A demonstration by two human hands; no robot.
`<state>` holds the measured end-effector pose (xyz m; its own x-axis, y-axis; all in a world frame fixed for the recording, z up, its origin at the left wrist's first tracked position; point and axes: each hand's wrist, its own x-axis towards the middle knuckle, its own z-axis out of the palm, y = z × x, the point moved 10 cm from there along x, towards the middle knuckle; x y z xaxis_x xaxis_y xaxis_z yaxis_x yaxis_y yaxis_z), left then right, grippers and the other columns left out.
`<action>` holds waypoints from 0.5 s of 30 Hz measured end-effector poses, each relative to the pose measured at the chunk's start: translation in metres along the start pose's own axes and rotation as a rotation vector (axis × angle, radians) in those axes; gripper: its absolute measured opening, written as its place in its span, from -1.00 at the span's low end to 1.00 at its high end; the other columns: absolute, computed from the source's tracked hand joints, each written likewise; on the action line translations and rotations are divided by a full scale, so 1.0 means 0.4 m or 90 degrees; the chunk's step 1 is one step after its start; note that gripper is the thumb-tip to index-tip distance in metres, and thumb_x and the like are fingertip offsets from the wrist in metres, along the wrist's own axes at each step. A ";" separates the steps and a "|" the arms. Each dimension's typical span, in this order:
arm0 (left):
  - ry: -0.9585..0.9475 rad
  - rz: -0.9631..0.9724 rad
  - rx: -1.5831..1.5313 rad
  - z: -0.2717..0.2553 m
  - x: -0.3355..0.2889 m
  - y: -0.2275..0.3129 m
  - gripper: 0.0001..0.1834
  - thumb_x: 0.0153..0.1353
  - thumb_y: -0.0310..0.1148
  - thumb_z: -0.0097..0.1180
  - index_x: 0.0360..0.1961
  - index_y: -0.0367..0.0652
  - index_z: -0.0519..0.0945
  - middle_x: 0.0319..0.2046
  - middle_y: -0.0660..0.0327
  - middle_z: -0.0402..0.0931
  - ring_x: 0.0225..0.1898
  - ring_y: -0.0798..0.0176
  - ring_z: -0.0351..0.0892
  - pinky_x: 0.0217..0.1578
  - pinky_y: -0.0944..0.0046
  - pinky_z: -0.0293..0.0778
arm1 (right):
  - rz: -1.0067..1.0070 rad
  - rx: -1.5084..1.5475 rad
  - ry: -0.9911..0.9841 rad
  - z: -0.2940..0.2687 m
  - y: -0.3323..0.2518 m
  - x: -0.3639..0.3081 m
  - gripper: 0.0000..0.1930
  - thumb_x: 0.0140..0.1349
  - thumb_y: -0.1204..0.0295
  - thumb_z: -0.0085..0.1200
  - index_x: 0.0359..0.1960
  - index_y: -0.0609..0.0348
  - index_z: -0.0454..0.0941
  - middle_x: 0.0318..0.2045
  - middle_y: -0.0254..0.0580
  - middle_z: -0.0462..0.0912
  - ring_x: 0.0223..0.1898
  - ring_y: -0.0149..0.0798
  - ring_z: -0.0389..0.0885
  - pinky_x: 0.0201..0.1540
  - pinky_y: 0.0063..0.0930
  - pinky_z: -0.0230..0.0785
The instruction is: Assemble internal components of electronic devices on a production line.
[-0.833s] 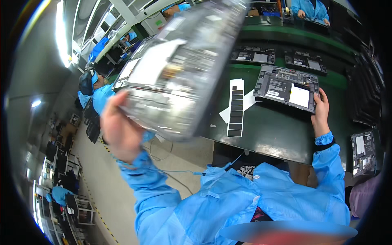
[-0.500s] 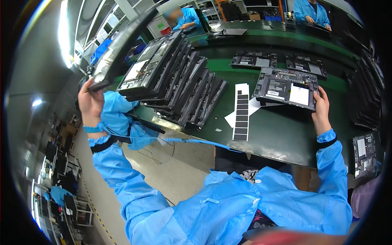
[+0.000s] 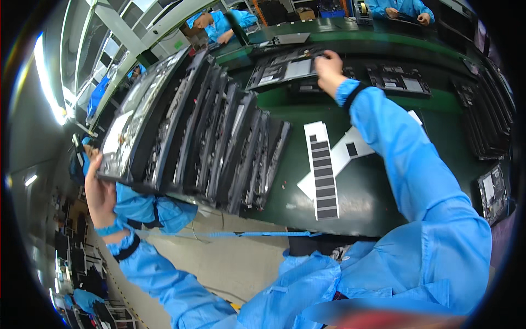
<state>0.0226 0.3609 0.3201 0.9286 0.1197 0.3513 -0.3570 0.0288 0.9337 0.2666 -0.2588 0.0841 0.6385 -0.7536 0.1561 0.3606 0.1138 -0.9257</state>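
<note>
Overhead: long, glowing white tube lamp [image 3: 48, 82]
Back: small brown cardboard box [image 3: 306, 13]; thin orange upright post [image 3: 259, 11]
Far side: co-worker in light-blue smock [image 3: 236, 21], another co-worker [image 3: 402, 7] rightward
Floor [image 3: 219, 257]: smooth, beige

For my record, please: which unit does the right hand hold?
The unit partly hiding a second unit, right of the left stack. Only this one has the right hand gripping its right end.
</note>
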 end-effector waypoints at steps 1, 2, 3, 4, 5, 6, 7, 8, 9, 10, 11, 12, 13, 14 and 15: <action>0.038 -0.068 -0.047 -0.022 -0.023 -0.033 -0.75 0.28 -0.38 0.05 -0.09 -0.29 0.55 -0.19 0.12 0.64 -0.18 0.25 0.65 -0.12 0.31 0.53 | 0.041 -0.035 0.005 0.079 0.033 -0.045 -0.56 0.04 0.49 0.04 0.04 0.15 0.52 -0.09 0.05 0.63 -0.05 -0.02 0.59 0.04 -0.27 0.39; 0.092 -0.079 -0.041 -0.018 -0.044 -0.032 -0.75 0.31 -0.32 0.03 -0.12 -0.26 0.59 -0.22 0.16 0.64 -0.25 0.34 0.63 -0.20 0.41 0.53 | 0.059 -0.075 -0.032 0.142 0.081 -0.027 -0.57 0.06 0.48 0.04 0.04 0.13 0.52 -0.05 0.07 0.62 0.01 -0.01 0.58 0.08 -0.26 0.38; 0.016 -0.131 -0.054 -0.022 -0.062 -0.041 -0.73 0.28 -0.31 0.05 -0.12 -0.28 0.58 -0.24 0.15 0.63 -0.27 0.31 0.63 -0.19 0.38 0.52 | 0.073 -0.101 -0.032 0.194 0.085 -0.081 -0.58 0.06 0.47 0.04 0.04 0.13 0.52 -0.05 0.07 0.62 0.01 0.03 0.59 0.09 -0.24 0.38; -0.067 -0.179 -0.066 -0.011 -0.078 -0.039 -0.71 0.25 -0.31 0.08 -0.11 -0.29 0.56 -0.25 0.14 0.63 -0.29 0.28 0.63 -0.18 0.36 0.51 | 0.070 -0.120 -0.033 0.241 0.105 -0.098 -0.59 0.07 0.45 0.06 0.02 0.12 0.52 -0.08 0.08 0.63 -0.02 0.06 0.60 0.08 -0.23 0.39; 0.054 -0.106 0.009 -0.025 -0.094 -0.021 -0.71 0.26 -0.28 0.07 -0.13 -0.27 0.58 -0.24 0.15 0.62 -0.26 0.31 0.62 -0.17 0.37 0.51 | 0.056 -0.187 -0.066 0.299 0.122 -0.120 -0.61 0.08 0.43 0.09 0.01 0.10 0.53 -0.10 0.12 0.63 -0.01 0.10 0.58 0.07 -0.21 0.39; 0.160 -0.031 0.078 -0.018 -0.103 -0.008 -0.72 0.27 -0.25 0.06 -0.15 -0.25 0.59 -0.22 0.16 0.62 -0.24 0.34 0.61 -0.16 0.38 0.50 | 0.048 -0.228 -0.129 0.347 0.153 -0.101 -0.59 0.10 0.34 0.10 0.00 0.19 0.52 -0.08 0.19 0.61 0.03 0.13 0.56 0.08 -0.19 0.39; 0.185 0.040 0.150 -0.061 -0.101 0.008 -0.73 0.28 -0.26 0.05 -0.17 -0.25 0.60 -0.19 0.18 0.59 -0.15 0.35 0.56 -0.05 0.35 0.44 | -0.006 -0.344 -0.226 0.403 0.167 -0.087 -0.57 0.10 0.27 0.10 -0.01 0.26 0.53 -0.06 0.22 0.60 0.03 0.14 0.55 0.09 -0.18 0.38; 0.242 0.093 0.272 -0.096 -0.100 0.015 -0.69 0.28 -0.28 0.04 -0.07 -0.29 0.56 -0.08 0.16 0.52 -0.01 0.31 0.49 0.10 0.31 0.34 | -0.059 -0.461 -0.321 0.444 0.187 -0.069 -0.52 0.10 0.21 0.10 -0.03 0.33 0.53 -0.05 0.25 0.58 0.04 0.16 0.54 0.10 -0.17 0.38; 0.244 0.171 0.350 -0.085 -0.131 0.047 -0.65 0.30 -0.29 0.01 0.00 -0.30 0.52 -0.02 0.13 0.49 0.05 0.27 0.45 0.14 0.29 0.30 | -0.067 -0.498 -0.389 0.484 0.204 -0.073 -0.50 0.11 0.19 0.14 -0.01 0.32 0.52 -0.03 0.26 0.57 0.05 0.15 0.54 0.11 -0.19 0.36; 0.240 0.249 0.424 -0.058 -0.163 0.073 -0.61 0.31 -0.29 -0.03 0.07 -0.32 0.48 0.04 0.11 0.45 0.10 0.24 0.42 0.19 0.26 0.26 | -0.075 -0.536 -0.455 0.508 0.219 -0.066 -0.48 0.12 0.17 0.17 0.01 0.31 0.52 -0.02 0.27 0.56 0.06 0.14 0.53 0.13 -0.20 0.34; 0.253 0.320 0.565 -0.048 -0.195 0.082 -0.57 0.33 -0.29 -0.06 0.14 -0.32 0.42 0.09 0.10 0.41 0.13 0.21 0.40 0.22 0.25 0.23 | -0.072 -0.549 -0.520 0.517 0.223 -0.058 -0.49 0.11 0.16 0.19 -0.01 0.30 0.54 -0.03 0.22 0.58 0.03 0.12 0.55 0.11 -0.21 0.35; 0.257 0.386 0.695 0.001 -0.194 0.063 -0.53 0.34 -0.29 -0.09 0.20 -0.32 0.37 0.14 0.08 0.38 0.17 0.18 0.37 0.25 0.23 0.20 | -0.175 -0.557 -0.490 0.472 0.178 -0.041 -0.53 0.09 0.15 0.07 -0.15 0.35 0.61 -0.11 0.27 0.60 0.00 0.18 0.56 0.09 -0.18 0.39; 0.283 0.426 0.694 0.038 -0.203 0.028 -0.44 0.34 -0.18 -0.08 0.27 -0.29 0.30 0.18 0.03 0.34 0.19 0.14 0.36 0.25 0.21 0.23 | -0.236 -0.565 -0.452 0.408 0.138 -0.019 -0.57 0.09 0.18 0.06 -0.15 0.31 0.60 -0.14 0.25 0.61 -0.04 0.18 0.57 0.06 -0.13 0.40; 0.270 0.383 0.566 0.048 -0.230 0.039 -0.33 0.31 -0.06 -0.05 0.32 -0.26 0.23 0.20 -0.01 0.32 0.19 0.10 0.38 0.22 0.15 0.30 | -0.333 -0.581 -0.414 0.360 0.105 0.001 -0.58 0.08 0.20 0.06 -0.12 0.28 0.56 -0.18 0.23 0.63 -0.09 0.20 0.58 0.02 -0.08 0.41; 0.320 0.409 0.488 0.004 -0.244 0.032 -0.30 0.30 -0.01 -0.06 0.33 -0.25 0.21 0.18 -0.03 0.33 0.17 0.08 0.40 0.20 0.14 0.33 | -0.349 -0.673 -0.401 0.295 0.092 0.025 -0.55 0.10 0.20 0.06 -0.07 0.29 0.52 -0.19 0.22 0.63 -0.12 0.20 0.60 -0.02 -0.05 0.43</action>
<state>-0.0723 0.3479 0.2979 0.3850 0.2850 0.8778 -0.4374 -0.7811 0.4455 0.3665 -0.1857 0.0921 0.8860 -0.0848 0.4558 0.1580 -0.8690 -0.4689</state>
